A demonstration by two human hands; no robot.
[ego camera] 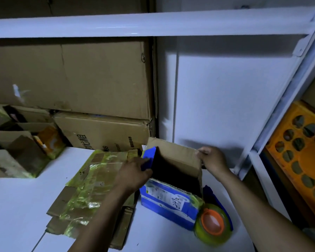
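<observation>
On a white shelf [16,206], the left hand [135,171] grips the blue flap [149,155] of an open box [173,199] while the right hand [212,159] pinches its brown back flap [176,151]. A tape roll [213,223] lies at the box's near corner, seemingly touching it.

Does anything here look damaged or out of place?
Yes: the lower carton at the back is crushed and torn at its top right corner, under the bigger carton. The tape roll sits tilted on edge at the small box.
</observation>
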